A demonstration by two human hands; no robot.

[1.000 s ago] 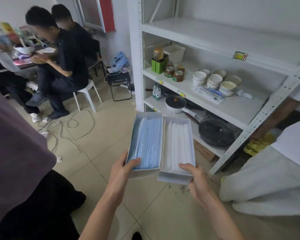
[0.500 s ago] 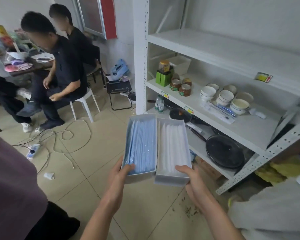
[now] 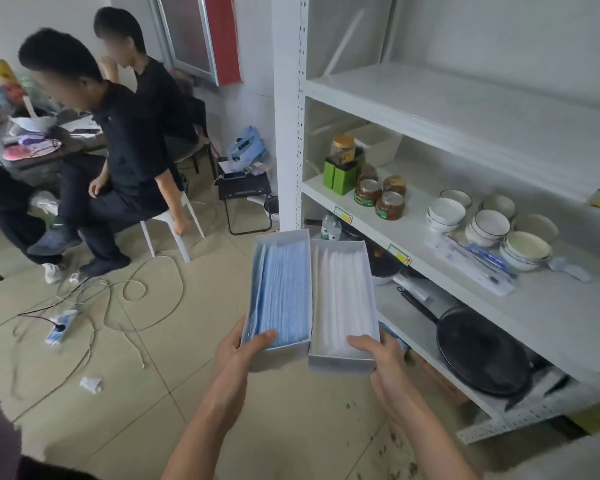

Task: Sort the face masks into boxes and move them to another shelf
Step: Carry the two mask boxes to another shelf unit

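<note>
The scene is being viewed by a single head-worn wide-angle camera, angled forward and down from standing height. Both forearms are being framed close at the bottom edge, with the white shelf unit (image 3: 465, 244) at right and the tiled floor (image 3: 153, 341) below.

Two open boxes (image 3: 340, 358) in my two hands (image 3: 236, 348), one of blue masks (image 3: 284, 289), one of white masks (image 3: 343, 292), two people (image 3: 125, 140) seated nearby, one black pan (image 3: 482, 351), three brown jars (image 3: 378, 197) on the shelf

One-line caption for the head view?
Left hand and right hand carry blue masks and white masks toward shelf.
</note>
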